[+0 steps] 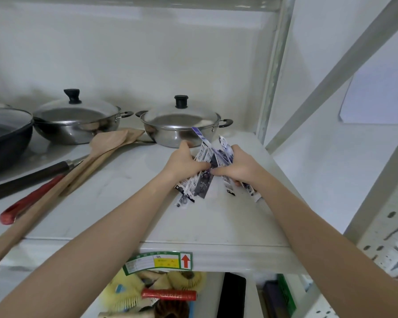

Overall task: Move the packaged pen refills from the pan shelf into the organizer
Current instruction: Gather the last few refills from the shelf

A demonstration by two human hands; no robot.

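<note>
Two lidded steel pots (pixel 179 127), wooden spatulas (pixel 106 143), red-handled tool (pixel 30 200), dark wok (pixel 7 138)

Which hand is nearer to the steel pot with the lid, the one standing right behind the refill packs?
Left. The left hand grips the refill packs just in front of the steel pot, its fingers almost at the pot's base. The right hand grips them farther right and nearer the person.

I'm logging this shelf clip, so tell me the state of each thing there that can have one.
White and purple packaged pen refills: bunched, gripped by both hands on the white shelf.
Left hand: gripping packets.
Right hand: gripping packets.
Right steel pot: lid on.
Left steel pot: lid on.
Wooden spatulas: lying flat.
</note>
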